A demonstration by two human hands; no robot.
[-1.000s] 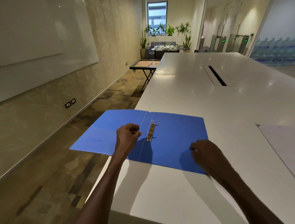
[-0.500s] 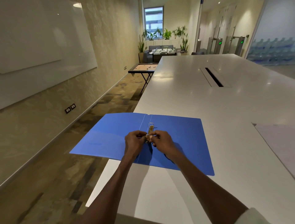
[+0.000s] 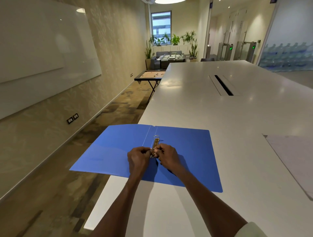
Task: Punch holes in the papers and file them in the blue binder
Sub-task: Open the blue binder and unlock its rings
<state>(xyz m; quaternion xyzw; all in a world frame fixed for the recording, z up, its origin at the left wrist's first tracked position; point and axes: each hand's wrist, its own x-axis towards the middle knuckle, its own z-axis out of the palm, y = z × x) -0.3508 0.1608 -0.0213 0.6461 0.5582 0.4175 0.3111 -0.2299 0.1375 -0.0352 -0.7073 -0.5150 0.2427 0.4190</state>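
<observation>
Lying open flat at the white surface's (image 3: 194, 108) near-left corner, the blue binder (image 3: 186, 152) overhangs leftward, spine pointing away. Left hand (image 3: 138, 158) and right hand (image 3: 167, 156) pinch its near ring (image 3: 153, 153). Papers (image 3: 294, 157) lie well right.

Brightness: evenly bright indoor light; no dim corners
Sources: round ceiling lamp (image 3: 167, 1) at the top edge; daylight through the far window (image 3: 160, 23)
Glare: soft reflections on the long glossy white table (image 3: 211, 110); pale sheen on the glossy white wall board (image 3: 42, 42) at left
Shadows: dark, soft-edged arm shadows on the near table and on the open blue plastic binder (image 3: 194, 152)
Distortion: wide-angle bending; wall lines and table edges curve near the frame edges
Sharpness: centre crisp; far potted green plants (image 3: 174, 39) slightly soft
</observation>
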